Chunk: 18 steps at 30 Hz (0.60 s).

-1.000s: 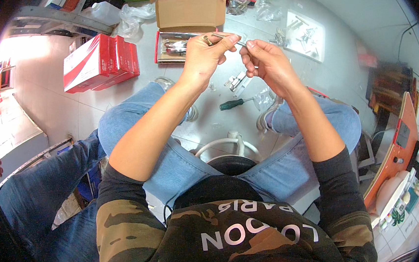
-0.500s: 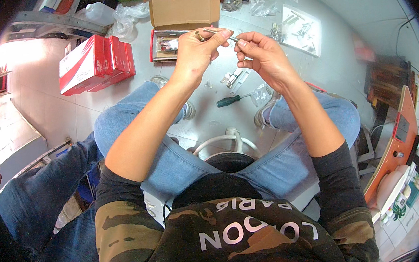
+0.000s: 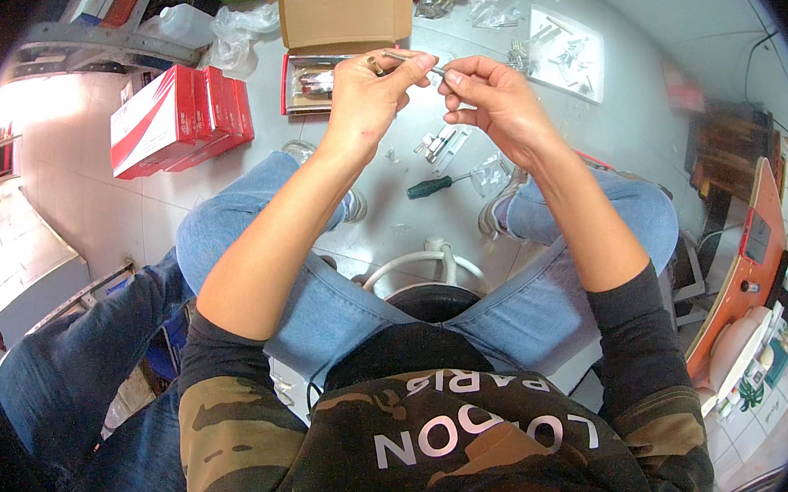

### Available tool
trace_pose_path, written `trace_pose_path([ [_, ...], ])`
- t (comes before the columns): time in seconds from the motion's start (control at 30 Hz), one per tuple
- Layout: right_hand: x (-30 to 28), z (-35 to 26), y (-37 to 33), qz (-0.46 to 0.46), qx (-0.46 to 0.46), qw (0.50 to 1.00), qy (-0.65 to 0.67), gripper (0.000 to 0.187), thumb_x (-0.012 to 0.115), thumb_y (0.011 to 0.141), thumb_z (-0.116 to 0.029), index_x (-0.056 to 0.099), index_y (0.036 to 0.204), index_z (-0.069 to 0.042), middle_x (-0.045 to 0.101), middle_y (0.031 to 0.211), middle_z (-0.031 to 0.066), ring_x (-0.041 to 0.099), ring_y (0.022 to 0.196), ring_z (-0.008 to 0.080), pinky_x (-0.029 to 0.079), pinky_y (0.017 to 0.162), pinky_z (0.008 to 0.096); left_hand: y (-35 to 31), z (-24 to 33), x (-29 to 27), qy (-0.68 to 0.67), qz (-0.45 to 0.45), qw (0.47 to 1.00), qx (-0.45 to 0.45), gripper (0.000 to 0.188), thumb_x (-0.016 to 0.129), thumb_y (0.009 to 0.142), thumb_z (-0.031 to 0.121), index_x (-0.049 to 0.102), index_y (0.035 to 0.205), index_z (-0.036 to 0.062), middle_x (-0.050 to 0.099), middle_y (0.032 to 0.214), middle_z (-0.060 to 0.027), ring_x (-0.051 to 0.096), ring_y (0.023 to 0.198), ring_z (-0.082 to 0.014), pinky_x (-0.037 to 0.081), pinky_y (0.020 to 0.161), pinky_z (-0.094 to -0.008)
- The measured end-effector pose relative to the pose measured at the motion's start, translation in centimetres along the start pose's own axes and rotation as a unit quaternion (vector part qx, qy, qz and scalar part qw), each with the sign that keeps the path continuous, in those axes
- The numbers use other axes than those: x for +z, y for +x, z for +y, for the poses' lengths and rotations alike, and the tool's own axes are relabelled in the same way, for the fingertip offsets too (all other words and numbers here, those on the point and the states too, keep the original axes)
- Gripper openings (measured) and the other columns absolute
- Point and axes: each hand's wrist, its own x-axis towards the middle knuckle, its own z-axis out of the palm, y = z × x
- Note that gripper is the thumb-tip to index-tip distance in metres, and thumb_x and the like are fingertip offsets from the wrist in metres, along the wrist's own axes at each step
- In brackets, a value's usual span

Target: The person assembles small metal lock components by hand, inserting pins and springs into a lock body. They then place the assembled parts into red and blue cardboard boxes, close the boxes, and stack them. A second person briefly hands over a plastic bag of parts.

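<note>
At upper centre, the left hand [image 3: 365,96] and the right hand [image 3: 494,99] both pinch a small slender silver metal part [image 3: 421,62] between thumb and fingertips, above the open cardboard box with red tray [image 3: 340,28]. To do this well, the pinch should stay firm near the part's ends, with wrists steady so the pieces line up. Against the earlier frames, the hands sit slightly higher in the frame; the green-handled screwdriver [image 3: 433,186] lies unmoved on the floor.
</note>
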Motion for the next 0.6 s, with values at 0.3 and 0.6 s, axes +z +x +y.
trace_pose_path([
  [0.3,0.8,0.3,-0.3,0.054,-0.161,0.973,-0.157,0.016,0.056,0.082,-0.009,0.055,0.093,0.003,0.061,0.081,0.0083,0.060,0.069,0.0129,0.051,0.064,0.0247,0.2,0.1,-0.3,-0.036,0.033,0.997,-0.059,0.028,0.070,0.072,0.028,0.061,0.069,0.0018,0.053,0.058,0.0000,0.040,0.046,-0.0041,0.031,0.041,-0.0179],
  [0.6,-0.3,0.3,0.0,0.040,-0.134,0.979,-0.145,0.021,0.057,0.083,-0.013,0.054,0.097,0.003,0.060,0.083,0.0098,0.059,0.070,0.0137,0.050,0.068,0.0266,0.6,0.7,-1.1,0.264,0.008,0.963,0.042,0.024,0.068,0.074,0.023,0.062,0.081,0.0012,0.056,0.062,-0.0027,0.049,0.054,-0.0068,0.040,0.045,-0.0236],
])
